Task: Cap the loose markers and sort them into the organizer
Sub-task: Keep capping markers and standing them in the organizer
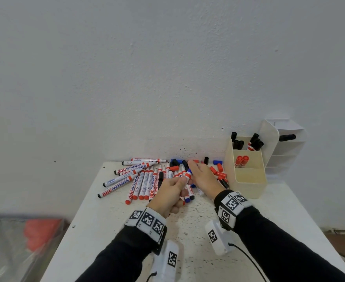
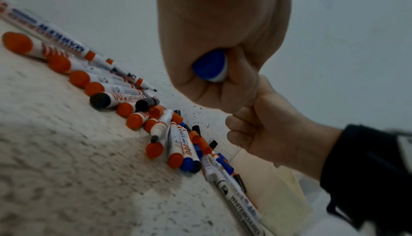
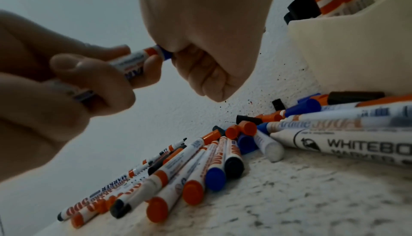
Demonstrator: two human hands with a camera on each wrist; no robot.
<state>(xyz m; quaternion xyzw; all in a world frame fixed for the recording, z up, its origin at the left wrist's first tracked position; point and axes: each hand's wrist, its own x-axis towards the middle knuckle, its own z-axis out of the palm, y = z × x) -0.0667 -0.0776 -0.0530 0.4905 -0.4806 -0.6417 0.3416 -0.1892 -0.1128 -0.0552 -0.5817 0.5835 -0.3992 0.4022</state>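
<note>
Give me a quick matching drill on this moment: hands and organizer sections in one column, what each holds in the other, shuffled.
Column 1:
1. left hand
2. right hand
3. organizer back section
4. organizer middle section

Column 2:
A. two red-capped markers
B. blue cap on the marker's tip
C. black-capped markers
D. barrel of the blue marker

Pairs: 1-D, 2-B, 3-C, 4-A

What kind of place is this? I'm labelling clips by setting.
Probably a plain indoor work corner: a small speckled white table against a bare white wall, with whiteboard markers and a cream organizer.
</note>
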